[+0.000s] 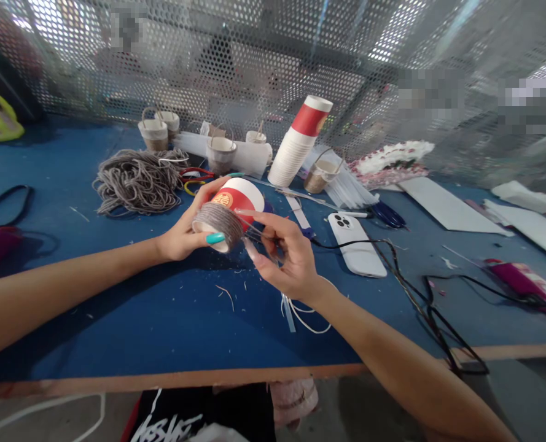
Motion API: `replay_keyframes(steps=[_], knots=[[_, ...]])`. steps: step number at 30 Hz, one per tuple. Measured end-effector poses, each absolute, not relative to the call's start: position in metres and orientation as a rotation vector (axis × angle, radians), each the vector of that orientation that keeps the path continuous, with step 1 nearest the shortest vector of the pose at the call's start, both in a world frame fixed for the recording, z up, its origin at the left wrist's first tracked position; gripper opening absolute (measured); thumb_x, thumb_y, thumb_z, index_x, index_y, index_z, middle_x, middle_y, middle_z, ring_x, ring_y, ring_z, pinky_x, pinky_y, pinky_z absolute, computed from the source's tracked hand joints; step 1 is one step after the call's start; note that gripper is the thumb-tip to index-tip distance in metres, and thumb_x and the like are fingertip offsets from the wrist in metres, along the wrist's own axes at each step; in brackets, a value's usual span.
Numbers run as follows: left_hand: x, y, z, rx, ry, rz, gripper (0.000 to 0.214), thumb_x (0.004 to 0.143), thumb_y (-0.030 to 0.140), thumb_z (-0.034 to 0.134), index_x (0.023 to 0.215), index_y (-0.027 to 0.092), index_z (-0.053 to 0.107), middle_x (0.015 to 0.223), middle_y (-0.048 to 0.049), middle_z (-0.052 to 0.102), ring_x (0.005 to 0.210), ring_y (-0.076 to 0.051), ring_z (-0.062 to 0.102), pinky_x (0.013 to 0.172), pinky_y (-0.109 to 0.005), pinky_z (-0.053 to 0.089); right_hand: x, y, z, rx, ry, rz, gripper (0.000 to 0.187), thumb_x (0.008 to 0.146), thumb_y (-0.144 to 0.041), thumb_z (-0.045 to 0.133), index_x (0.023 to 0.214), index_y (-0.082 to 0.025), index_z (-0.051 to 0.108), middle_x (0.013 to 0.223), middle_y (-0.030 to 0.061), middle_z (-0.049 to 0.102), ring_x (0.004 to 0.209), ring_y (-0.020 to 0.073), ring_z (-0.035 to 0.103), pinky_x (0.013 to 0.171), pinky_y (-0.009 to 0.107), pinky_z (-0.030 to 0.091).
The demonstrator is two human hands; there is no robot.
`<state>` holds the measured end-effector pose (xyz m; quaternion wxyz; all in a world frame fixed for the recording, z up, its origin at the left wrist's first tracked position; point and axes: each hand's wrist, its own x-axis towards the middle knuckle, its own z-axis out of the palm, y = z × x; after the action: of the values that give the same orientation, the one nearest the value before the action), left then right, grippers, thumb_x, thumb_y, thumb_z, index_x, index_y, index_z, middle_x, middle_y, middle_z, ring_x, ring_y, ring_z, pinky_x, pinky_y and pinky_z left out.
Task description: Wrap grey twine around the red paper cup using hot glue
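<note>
My left hand (180, 236) is closed around a red and white paper cup (250, 191), which is tilted on its side above the table. Grey cord (221, 222) is wound in close rows around the lower part of the cup, by the end nearest me. Against the cup's right side, my right hand (293, 258) has thumb and fingers bent together on the free run of this cord; its end is hidden. A heap of loose grey cord (137, 181) lies behind my left hand.
Behind are stacked paper cups (293, 150) and several small cord-wrapped baskets, one (323, 175) beside glue sticks (346, 190). Red-handled scissors (196, 174) lie by the cord heap. A white phone (358, 245) and black cable (392, 264) lie right. Perforated metal (263, 67) closes the back.
</note>
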<state>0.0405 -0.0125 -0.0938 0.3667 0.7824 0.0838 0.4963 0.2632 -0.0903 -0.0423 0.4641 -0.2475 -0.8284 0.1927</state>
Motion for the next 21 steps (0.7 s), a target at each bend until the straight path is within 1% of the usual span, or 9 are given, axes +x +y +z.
replay_keyframes(steps=[4, 8, 14, 16, 19, 21], knots=[[0.0409, -0.0114, -0.0942, 1.994, 0.198, 1.269, 0.087, 0.083, 0.064, 0.068, 0.154, 0.030, 0.032, 0.160, -0.0096, 0.042, 0.139, -0.038, 0.053, 0.112, -0.052, 0.052, 0.2643, -0.0910, -0.0393, -0.627, -2.073, 0.432, 0.043, 0.088, -0.023, 0.058, 0.130, -0.032, 0.054, 0.074, -0.0040, 0.049, 0.053, 0.0118, 0.040, 0.051, 0.032, 0.044], [0.0417, -0.0121, -0.0943, 1.999, 0.187, 1.287, 0.087, 0.084, 0.065, 0.066, 0.154, 0.029, 0.031, 0.158, -0.0101, 0.045, 0.137, -0.037, 0.055, 0.110, -0.051, 0.054, 0.2633, -0.0922, -0.0383, -0.596, -2.063, 0.406, 0.044, 0.088, -0.019, 0.059, 0.129, -0.033, 0.055, 0.074, -0.0047, 0.047, 0.053, 0.0110, 0.040, 0.051, 0.031, 0.044], [0.0427, -0.0128, -0.0943, 1.965, 0.209, 1.260, 0.082, 0.082, 0.065, 0.066, 0.150, 0.029, 0.037, 0.157, -0.0086, 0.047, 0.135, -0.037, 0.057, 0.109, -0.050, 0.055, 0.2617, -0.0937, -0.0378, -0.582, -2.045, 0.361, 0.040, 0.089, -0.018, 0.059, 0.127, -0.032, 0.056, 0.072, -0.0052, 0.048, 0.051, 0.0106, 0.040, 0.049, 0.030, 0.045], [0.0426, -0.0128, -0.0942, 1.946, 0.228, 1.261, 0.083, 0.082, 0.066, 0.066, 0.150, 0.028, 0.036, 0.155, -0.0088, 0.049, 0.135, -0.037, 0.056, 0.109, -0.049, 0.054, 0.2615, -0.0938, -0.0378, -0.576, -2.041, 0.358, 0.041, 0.089, -0.017, 0.059, 0.127, -0.032, 0.056, 0.072, -0.0053, 0.048, 0.051, 0.0104, 0.040, 0.048, 0.030, 0.045], [0.0436, -0.0144, -0.0933, 1.915, 0.224, 1.263, 0.090, 0.078, 0.067, 0.070, 0.150, 0.029, 0.034, 0.155, -0.0091, 0.048, 0.134, -0.036, 0.057, 0.108, -0.048, 0.055, 0.2612, -0.0931, -0.0385, -0.552, -2.042, 0.342, 0.042, 0.089, -0.016, 0.059, 0.128, -0.032, 0.056, 0.073, -0.0055, 0.049, 0.051, 0.0097, 0.041, 0.048, 0.028, 0.045], [0.0457, -0.0172, -0.0923, 1.850, 0.222, 1.265, 0.093, 0.076, 0.067, 0.072, 0.150, 0.027, 0.034, 0.155, -0.0115, 0.048, 0.130, -0.036, 0.059, 0.107, -0.051, 0.055, 0.2611, -0.0923, -0.0393, -0.538, -2.043, 0.303, 0.041, 0.090, -0.016, 0.059, 0.128, -0.030, 0.057, 0.073, -0.0055, 0.050, 0.051, 0.0094, 0.041, 0.048, 0.026, 0.045]])
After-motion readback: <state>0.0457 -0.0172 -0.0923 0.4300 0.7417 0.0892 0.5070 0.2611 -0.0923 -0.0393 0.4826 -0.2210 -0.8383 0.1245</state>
